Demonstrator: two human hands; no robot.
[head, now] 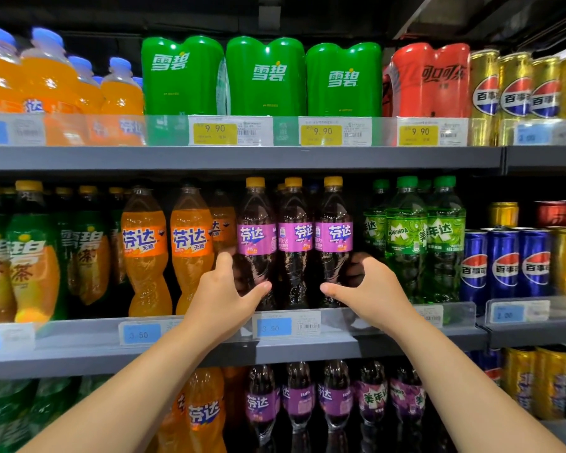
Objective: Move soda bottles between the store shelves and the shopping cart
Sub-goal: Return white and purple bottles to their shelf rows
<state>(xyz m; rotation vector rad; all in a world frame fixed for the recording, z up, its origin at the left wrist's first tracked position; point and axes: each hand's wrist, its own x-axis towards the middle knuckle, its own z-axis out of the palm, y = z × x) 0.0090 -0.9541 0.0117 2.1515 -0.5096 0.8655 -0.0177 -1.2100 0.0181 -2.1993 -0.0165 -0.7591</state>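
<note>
Head view, middle shelf (389,341), centre: grape Fanta bottles (294,238), three in the front row, yellow caps, at least one more behind. Grip: left hand (224,289) wraps the waist of the left-end bottle (256,237) at 9 o'clock of the row, and right hand (370,289) wraps the right-end bottle (334,237) at 3 o'clock. Handling, judged: full, moderately heavy, stiff slick plastic; the narrowed waist under the label is the surest hold.

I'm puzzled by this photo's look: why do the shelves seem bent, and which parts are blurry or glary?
Head view: the wide lens bows the shelf edges; the left hand and right hand, each gripping a purple bottle, are sharp; price tags at the far left are smeared; the clear rail of the top shelf hazes with glare; bottom-shelf bottles look dimmer.
</note>
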